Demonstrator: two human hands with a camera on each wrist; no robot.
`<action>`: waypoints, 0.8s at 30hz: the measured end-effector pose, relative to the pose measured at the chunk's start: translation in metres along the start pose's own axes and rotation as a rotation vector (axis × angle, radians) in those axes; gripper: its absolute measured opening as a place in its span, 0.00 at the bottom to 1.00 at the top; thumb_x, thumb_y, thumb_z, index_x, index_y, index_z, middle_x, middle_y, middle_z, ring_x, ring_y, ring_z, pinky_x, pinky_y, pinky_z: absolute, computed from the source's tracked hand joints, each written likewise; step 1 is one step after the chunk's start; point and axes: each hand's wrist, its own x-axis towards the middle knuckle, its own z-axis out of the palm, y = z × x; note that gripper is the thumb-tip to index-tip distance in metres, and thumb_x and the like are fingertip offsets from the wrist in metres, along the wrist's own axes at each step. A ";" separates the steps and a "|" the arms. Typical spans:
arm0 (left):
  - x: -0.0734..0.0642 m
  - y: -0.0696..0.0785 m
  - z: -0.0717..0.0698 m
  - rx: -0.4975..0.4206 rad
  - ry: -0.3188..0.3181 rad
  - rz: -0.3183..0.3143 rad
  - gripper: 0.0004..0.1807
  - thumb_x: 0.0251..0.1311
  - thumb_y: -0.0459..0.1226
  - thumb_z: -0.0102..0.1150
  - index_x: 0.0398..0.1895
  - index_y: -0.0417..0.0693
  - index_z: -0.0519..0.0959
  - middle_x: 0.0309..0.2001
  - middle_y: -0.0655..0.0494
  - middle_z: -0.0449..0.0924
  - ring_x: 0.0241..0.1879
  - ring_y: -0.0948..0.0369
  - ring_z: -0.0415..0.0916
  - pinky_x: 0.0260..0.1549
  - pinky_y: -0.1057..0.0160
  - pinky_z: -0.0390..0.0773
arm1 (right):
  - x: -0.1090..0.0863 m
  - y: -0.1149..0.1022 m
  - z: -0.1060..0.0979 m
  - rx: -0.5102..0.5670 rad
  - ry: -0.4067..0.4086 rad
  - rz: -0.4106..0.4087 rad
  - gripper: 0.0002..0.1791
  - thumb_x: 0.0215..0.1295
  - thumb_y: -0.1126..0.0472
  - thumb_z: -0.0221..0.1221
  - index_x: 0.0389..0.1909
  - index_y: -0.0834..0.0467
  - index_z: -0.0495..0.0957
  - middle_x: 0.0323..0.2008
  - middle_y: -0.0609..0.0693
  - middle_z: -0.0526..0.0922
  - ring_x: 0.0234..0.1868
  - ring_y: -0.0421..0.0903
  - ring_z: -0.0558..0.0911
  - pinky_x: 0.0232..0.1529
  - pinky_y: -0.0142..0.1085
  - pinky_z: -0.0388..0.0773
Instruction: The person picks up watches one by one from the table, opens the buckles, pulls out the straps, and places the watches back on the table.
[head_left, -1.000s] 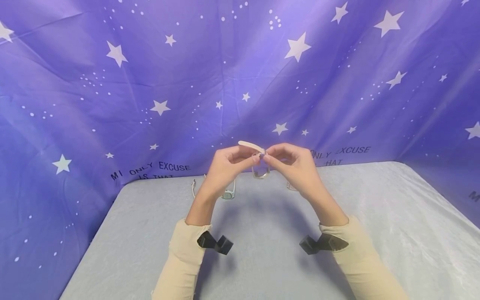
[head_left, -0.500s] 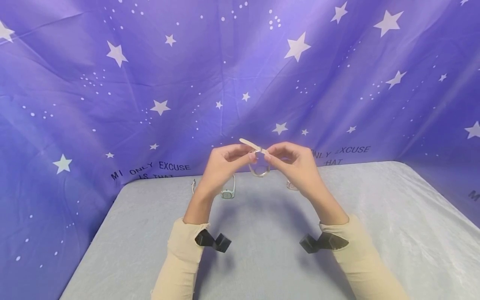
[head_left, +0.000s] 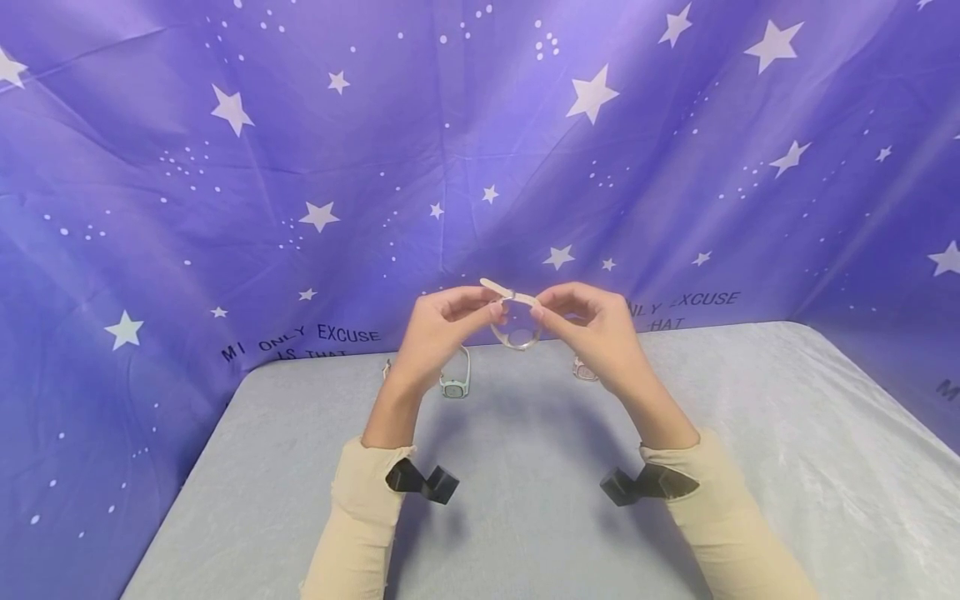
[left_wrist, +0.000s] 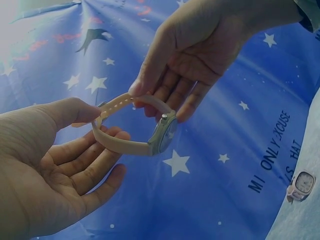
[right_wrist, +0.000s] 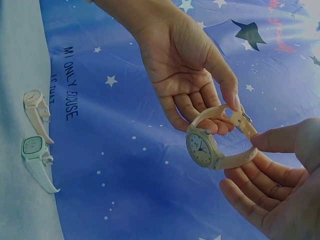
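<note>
A cream wristwatch (head_left: 519,342) with a round dial hangs in the air between both hands, its strap closed into a loop. In the head view, my left hand (head_left: 448,327) pinches the strap on the left side of the loop. My right hand (head_left: 596,327) pinches it on the right, and the free strap end sticks out up and left. The left wrist view shows my left thumb close by the buckle and the punched strap (left_wrist: 117,102) running to the right hand. The dial (right_wrist: 201,147) faces outward in the right wrist view.
On the grey cloth-covered table (head_left: 525,517) lie a mint-green square watch (head_left: 453,387), a pink square watch (head_left: 584,370) and a round-dial beige watch (right_wrist: 34,99). The left arm partly covers the beige one in the head view. A purple star-patterned curtain (head_left: 420,150) stands behind the table.
My left hand has shifted slightly left, away from the right. The gap between them shows more of the strap, and the watch loop looks wider. The right hand stays almost in place.
</note>
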 end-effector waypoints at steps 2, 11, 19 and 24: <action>0.000 0.000 0.000 -0.005 0.001 0.004 0.14 0.63 0.34 0.67 0.50 0.36 0.85 0.42 0.44 0.89 0.42 0.59 0.87 0.57 0.56 0.83 | 0.000 0.000 0.000 -0.001 0.005 -0.002 0.11 0.66 0.62 0.67 0.44 0.66 0.84 0.42 0.62 0.89 0.39 0.42 0.89 0.46 0.30 0.86; 0.000 0.000 -0.003 -0.032 0.019 0.009 0.14 0.62 0.32 0.67 0.50 0.35 0.84 0.40 0.46 0.89 0.39 0.61 0.87 0.58 0.56 0.83 | 0.000 -0.001 0.000 -0.021 0.014 0.003 0.12 0.66 0.61 0.67 0.44 0.65 0.84 0.42 0.61 0.89 0.39 0.36 0.87 0.48 0.29 0.84; 0.001 -0.001 -0.006 -0.075 0.028 0.009 0.14 0.62 0.32 0.67 0.49 0.34 0.84 0.36 0.54 0.89 0.39 0.60 0.87 0.60 0.57 0.81 | 0.000 -0.002 0.000 -0.011 0.019 0.016 0.12 0.66 0.61 0.67 0.44 0.65 0.84 0.42 0.60 0.89 0.40 0.37 0.87 0.49 0.30 0.84; 0.000 0.000 -0.008 -0.102 0.035 0.005 0.15 0.62 0.31 0.67 0.50 0.32 0.83 0.35 0.58 0.89 0.38 0.61 0.87 0.60 0.57 0.81 | -0.001 -0.002 0.000 -0.006 0.021 0.026 0.12 0.66 0.60 0.67 0.44 0.65 0.84 0.42 0.59 0.89 0.40 0.37 0.88 0.50 0.30 0.84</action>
